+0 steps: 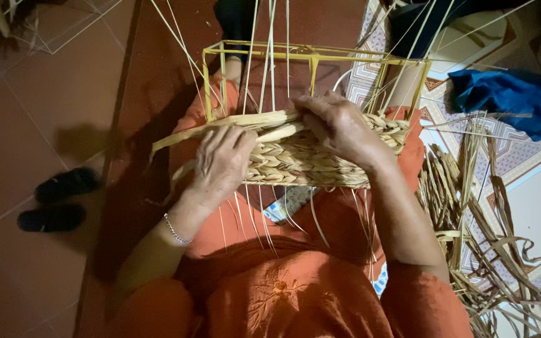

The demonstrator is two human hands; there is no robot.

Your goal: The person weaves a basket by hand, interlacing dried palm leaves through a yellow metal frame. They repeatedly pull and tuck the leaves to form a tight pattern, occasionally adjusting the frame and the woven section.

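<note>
Two hands weaving one basket on a yellow frame, seen from above.

We see one half-woven basket (320, 156) resting on the lap, built on one yellow frame (311, 56) whose upper bars are bare. The left hand (220, 163) lies on the woven wall at its left end, fingers curled down over the plaited strands, gripping them. The right hand (339, 125) sits at the top edge of the weave, fingers closed around a flat strand (239, 122) that runs out to the left. Thin upright stakes rise from the weave and hang below it; we cannot count them. One silver bracelet (176, 230) circles the left wrist. On the tiled floor at left lie two black sandals (57, 200). At right we count one heap of loose straw (471, 219) and one blue cloth (508, 97), well apart from the basket.
</note>
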